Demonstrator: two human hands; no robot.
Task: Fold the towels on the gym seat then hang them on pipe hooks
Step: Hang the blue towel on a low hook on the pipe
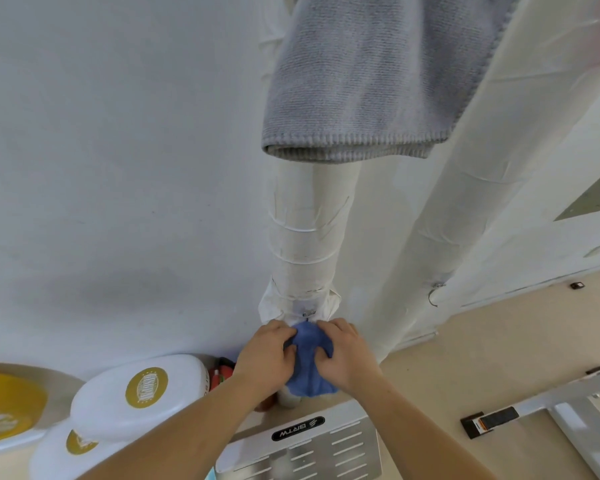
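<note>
**White wall and wrapped pipes: blue towel at the low hook**

Head view: a white wall (118,168) backs two tape-wrapped pipes. A grey towel (361,91) hangs at 12 o'clock over the nearer pipe (305,244). At 6 o'clock the blue towel (309,362) is bunched against that pipe's foot, just under a small metal hook (309,312). The left hand (264,358) grips its 9 o'clock side and the right hand (347,358) its 3 o'clock side, fingers curled into the cloth. Whether the fold has caught the hook cannot be told. To hang it well, lift the top fold over the hook, then smooth both halves down evenly before letting go.
</note>
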